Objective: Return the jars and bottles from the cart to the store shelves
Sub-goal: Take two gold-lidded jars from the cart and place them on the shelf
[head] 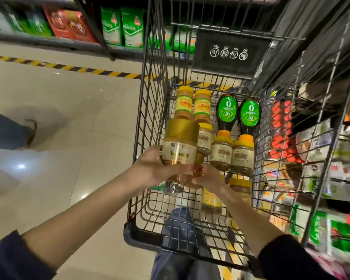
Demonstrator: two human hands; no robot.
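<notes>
Store aisle | left grip [152, 168] holds a gold-capped jar [179, 146] over the cart [133, 239] | right grip [209, 176] at the jar's base, hold blurred | inside, lying flat: yellow-lidded jars [202, 106], two dark green-labelled bottles [226, 112] | stocked shelves [49, 40] on both sides

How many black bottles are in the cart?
2. The left bottle lies near the far end of the cart, the right bottle beside it. Others may hide under the arms.

cart [141, 110] open on top; jars [231, 156] crowd its right, left floor bare.
</notes>
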